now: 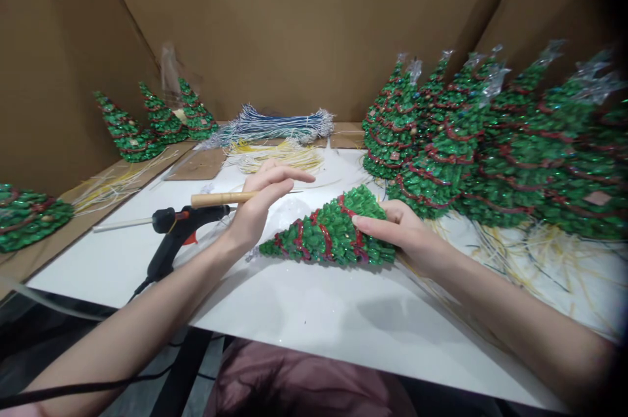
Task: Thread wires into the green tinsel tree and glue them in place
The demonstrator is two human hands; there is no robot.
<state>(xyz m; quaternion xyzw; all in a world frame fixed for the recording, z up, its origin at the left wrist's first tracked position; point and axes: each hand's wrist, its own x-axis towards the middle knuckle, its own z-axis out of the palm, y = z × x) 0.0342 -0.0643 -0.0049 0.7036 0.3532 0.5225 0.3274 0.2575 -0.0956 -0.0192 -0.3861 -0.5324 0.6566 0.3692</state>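
Observation:
My right hand grips a small green Christmas tree figure by its wide base, thumb on the near face. The tree lies on its side over the white table, tip pointing left, with red garlands wound round it. My left hand is above the tree's tip, fingers stretched to the right. A wooden-handled tool is held in its grip; a thin shaft seems to come out past the fingers. Beside my left wrist, a black hot glue gun with a white glue stick rests on the table.
Several upright trees with clear star tops crowd the right side. More trees stand at the back left, and one is at the left edge. Bundles of blue-white wires and yellow wires lie behind. Cardboard walls enclose the table.

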